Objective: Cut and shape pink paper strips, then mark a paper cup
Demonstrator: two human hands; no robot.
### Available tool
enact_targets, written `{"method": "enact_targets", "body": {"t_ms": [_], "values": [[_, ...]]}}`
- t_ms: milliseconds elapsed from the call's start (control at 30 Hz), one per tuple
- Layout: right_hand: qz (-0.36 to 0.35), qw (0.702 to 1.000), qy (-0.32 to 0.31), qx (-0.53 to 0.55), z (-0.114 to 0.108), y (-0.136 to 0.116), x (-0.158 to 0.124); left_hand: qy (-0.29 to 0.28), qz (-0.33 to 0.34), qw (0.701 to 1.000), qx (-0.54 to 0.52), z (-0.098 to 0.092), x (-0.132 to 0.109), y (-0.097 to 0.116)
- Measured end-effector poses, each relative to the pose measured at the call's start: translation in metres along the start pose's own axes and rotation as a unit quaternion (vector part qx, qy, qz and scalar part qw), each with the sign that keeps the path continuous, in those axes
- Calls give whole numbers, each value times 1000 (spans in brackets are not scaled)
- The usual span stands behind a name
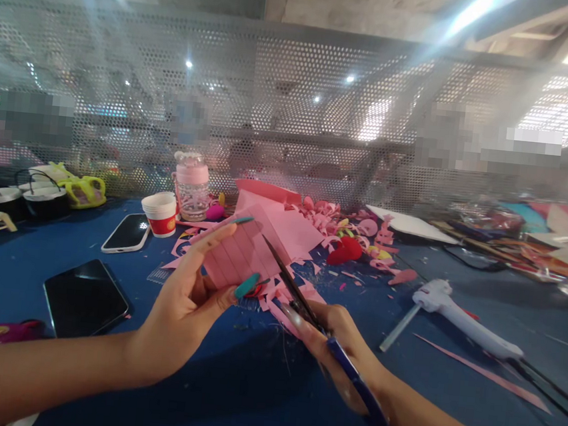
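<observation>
My left hand [188,301] pinches a pink piece of paper [235,252] marked with several parallel lines, holding it tilted above the table. In my right hand [343,353] is a pair of scissors [285,273] with dark blades and blue handles. The blade tips point up and left, close to the right edge of the marked paper; whether they touch it I cannot tell. Behind and below lie larger pink sheets [299,231] and a heap of pink cut pieces [322,210], with a red cut piece [344,251] among them.
A white glue gun [474,325] and a thin pink strip [484,373] lie at right. Two phones, one dark [85,298] and one white-edged [127,233], paper cups [159,214] and a pink-lidded bottle [191,187] stand or lie at left. A perforated metal screen [298,114] closes the back.
</observation>
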State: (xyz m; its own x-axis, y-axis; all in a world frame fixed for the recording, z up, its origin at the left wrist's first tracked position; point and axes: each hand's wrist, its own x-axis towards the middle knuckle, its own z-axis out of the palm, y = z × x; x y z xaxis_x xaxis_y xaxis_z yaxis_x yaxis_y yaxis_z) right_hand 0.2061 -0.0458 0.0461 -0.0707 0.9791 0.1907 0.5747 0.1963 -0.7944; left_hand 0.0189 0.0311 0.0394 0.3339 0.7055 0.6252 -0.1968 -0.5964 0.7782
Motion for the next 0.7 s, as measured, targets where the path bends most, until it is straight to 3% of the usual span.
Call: {"method": "enact_targets", "body": {"t_ms": [233, 700], "values": [[-7, 999, -31, 18, 0, 2, 2, 0, 1, 1000, -9, 1, 0, 1], [-24, 999, -21, -22, 0, 6, 3, -1, 4, 1000, -5, 1, 0, 1]]}}
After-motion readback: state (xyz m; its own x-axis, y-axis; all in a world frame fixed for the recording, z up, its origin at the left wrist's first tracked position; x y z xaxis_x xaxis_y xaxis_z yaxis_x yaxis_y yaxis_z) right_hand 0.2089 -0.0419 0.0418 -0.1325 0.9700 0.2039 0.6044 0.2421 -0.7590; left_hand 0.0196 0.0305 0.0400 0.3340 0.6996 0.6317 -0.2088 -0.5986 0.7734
